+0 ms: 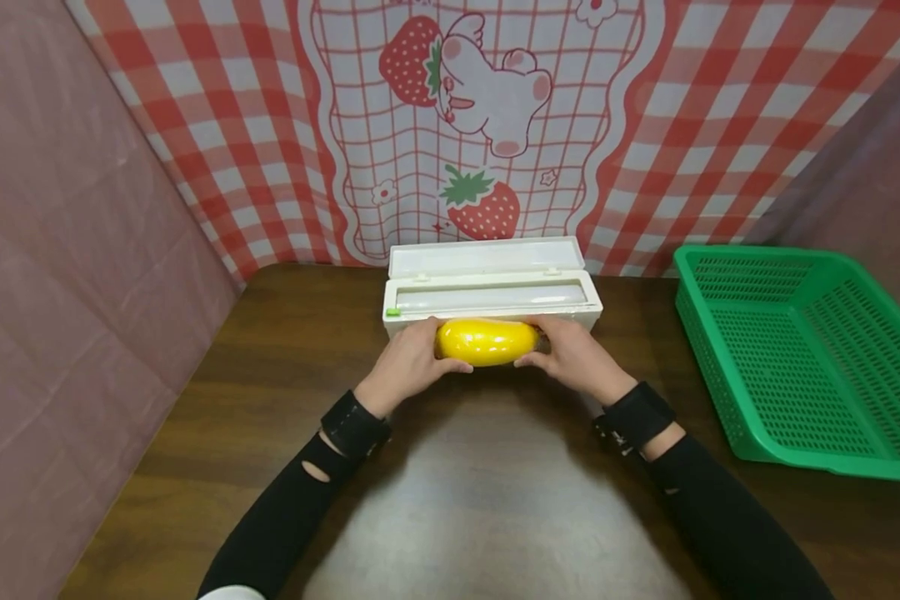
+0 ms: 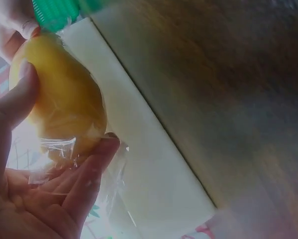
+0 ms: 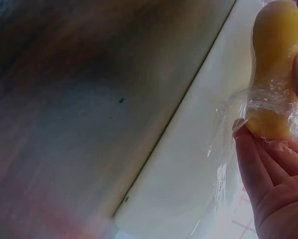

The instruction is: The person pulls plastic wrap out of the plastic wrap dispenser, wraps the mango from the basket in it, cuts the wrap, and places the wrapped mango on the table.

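Observation:
A glossy yellow mango point(image 1: 487, 342) is held up between both hands, just in front of a white cling film dispenser point(image 1: 399, 325). My left hand point(image 1: 412, 358) grips its left end, thumb on the near side and fingers beneath. At the other end, my right hand point(image 1: 576, 354) holds it in a similar way. Clear cling film point(image 2: 59, 144) wraps the mango, bunched and wrinkled towards its ends. In the right wrist view, loose film point(image 3: 221, 169) hangs beside the fingers. The dispenser's lid point(image 1: 487, 257) is raised, and a film roll point(image 1: 491, 297) lies inside.
To the right stands a green plastic basket point(image 1: 750, 417) with slotted walls. A small green slider point(image 1: 393, 312) sits at the dispenser's left front. A red-and-white checked cloth point(image 1: 247, 125) hangs behind the brown wooden table point(image 1: 480, 500), and pinkish cloth point(image 1: 52, 317) hangs at the left.

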Motion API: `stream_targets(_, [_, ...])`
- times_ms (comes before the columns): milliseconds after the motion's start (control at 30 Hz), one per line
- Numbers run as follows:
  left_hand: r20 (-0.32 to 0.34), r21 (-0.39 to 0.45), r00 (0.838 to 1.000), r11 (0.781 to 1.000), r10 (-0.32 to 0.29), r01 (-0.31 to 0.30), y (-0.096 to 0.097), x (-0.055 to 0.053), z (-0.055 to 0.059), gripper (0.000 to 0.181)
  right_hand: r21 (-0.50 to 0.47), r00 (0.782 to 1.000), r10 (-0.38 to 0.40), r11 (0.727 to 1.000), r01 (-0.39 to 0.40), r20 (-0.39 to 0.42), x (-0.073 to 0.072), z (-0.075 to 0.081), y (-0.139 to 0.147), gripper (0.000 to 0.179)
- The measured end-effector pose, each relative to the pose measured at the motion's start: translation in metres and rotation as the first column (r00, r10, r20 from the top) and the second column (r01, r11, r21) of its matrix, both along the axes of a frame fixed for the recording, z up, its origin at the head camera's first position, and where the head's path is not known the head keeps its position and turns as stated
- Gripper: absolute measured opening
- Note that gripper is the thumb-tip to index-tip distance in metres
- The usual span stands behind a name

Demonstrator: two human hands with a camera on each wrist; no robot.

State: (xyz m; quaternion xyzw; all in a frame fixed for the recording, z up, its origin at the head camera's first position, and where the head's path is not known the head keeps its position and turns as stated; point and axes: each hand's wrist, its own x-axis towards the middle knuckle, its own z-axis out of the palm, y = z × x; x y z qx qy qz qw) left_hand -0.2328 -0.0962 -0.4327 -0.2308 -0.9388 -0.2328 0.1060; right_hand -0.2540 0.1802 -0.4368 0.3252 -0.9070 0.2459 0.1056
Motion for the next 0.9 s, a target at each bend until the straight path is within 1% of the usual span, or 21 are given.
stream_targets(133, [0.046,-0.006,0.999,1.0,0.001,-0.001,0.0,-0.002,-0.001,0.073,-0.008,1.0,0.001,1.0,-0.001,0.022,-0.001,0.0,0.0,0.062])
stream_targets(333, [0.077,0.019,0.997,1.0,0.003,-0.005,0.0,-0.005,-0.002,0.068,-0.011,0.997,-0.022,1.0,0.023,0.067,-0.003,-0.001,0.002,0.061])
stream_targets(500, [0.114,0.031,0.993,0.999,0.013,-0.016,-0.002,-0.007,-0.005,0.07,-0.009,0.995,-0.021,1.0,0.022,0.098,-0.005,-0.001,0.0,0.059])
stream_targets(700, [0.183,0.023,0.982,0.998,0.053,-0.058,-0.002,-0.011,-0.008,0.075,0.004,0.987,-0.051,0.999,0.051,0.154,-0.007,-0.002,-0.001,0.06])
stream_targets(800, [0.207,0.013,0.975,0.997,0.075,-0.08,-0.001,-0.013,-0.009,0.077,0.013,0.982,-0.061,0.998,0.06,0.178,-0.008,-0.002,-0.002,0.059])
stream_targets(900, [0.223,0.015,0.971,0.996,0.083,-0.089,0.0,-0.015,-0.011,0.077,0.007,0.976,-0.064,0.998,0.064,0.21,-0.01,-0.003,-0.002,0.058])
